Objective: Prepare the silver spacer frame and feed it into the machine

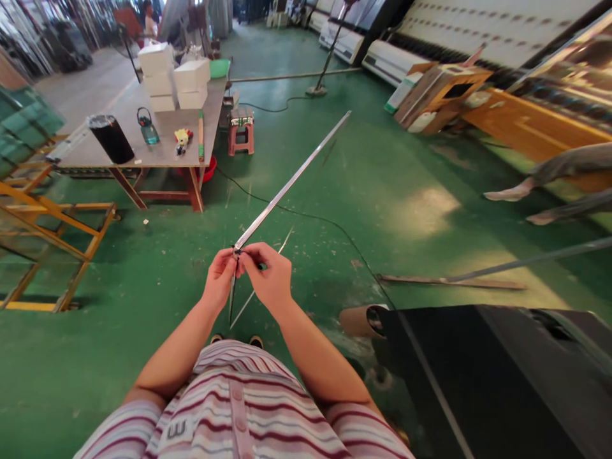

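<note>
In front of my body, at about waist height, a long silver metal bar [292,180] slants up and away to the right. Its near end meets a small dark corner piece [236,250]. My left hand [219,278] pinches this corner from the left, thumb and fingers closed. From the right, my right hand [270,275] grips the same joint with thumb and forefinger. A thin dark bar [232,298] runs down from the joint, and a thin pale bar [261,287] slants up to the right from its lower end. My fingers hide part of the joint.
A table [162,150] at the left bears white boxes [157,76], a black roll [112,139] and a bottle [148,131]. A cable [329,220] crosses the green floor. Black sheeting [459,370] lies right. Someone's bare feet [509,191] show at right; yellow racks [90,255] stand left.
</note>
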Action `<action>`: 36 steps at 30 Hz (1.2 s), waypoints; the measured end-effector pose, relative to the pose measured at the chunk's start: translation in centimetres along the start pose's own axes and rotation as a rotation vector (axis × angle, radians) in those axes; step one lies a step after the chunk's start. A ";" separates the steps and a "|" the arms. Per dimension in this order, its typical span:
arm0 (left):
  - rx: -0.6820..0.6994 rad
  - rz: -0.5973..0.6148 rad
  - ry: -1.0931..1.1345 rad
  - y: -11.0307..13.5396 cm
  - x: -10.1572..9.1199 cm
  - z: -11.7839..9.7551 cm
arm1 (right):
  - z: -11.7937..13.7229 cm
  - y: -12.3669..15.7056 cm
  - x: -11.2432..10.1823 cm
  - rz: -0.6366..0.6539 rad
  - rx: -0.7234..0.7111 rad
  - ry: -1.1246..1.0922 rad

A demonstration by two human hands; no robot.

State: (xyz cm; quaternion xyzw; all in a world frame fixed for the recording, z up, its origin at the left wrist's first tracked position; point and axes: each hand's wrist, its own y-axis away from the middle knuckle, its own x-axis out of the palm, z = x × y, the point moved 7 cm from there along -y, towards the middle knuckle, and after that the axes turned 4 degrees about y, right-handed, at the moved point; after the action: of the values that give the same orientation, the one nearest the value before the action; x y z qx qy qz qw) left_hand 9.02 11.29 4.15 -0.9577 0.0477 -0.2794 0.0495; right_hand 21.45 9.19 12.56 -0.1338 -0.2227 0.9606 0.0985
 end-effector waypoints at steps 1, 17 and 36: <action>-0.006 -0.010 -0.009 0.1 0.1 0.3 | 0.5 -0.3 -0.1 -0.003 -0.045 0.052; -0.001 0.013 -0.026 -1.7 0.8 -1.7 | -4.4 3.8 -3.6 0.016 0.264 -0.159; 0.027 -0.099 -0.069 0.2 0.3 -1.4 | 2.6 5.5 -1.5 0.523 -0.296 -0.189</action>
State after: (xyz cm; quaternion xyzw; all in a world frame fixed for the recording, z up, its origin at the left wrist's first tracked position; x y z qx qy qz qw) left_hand 8.55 10.94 5.46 -0.9672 -0.0051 -0.2492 0.0500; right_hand 21.41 2.90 12.64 -0.1093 -0.3266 0.9186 -0.1935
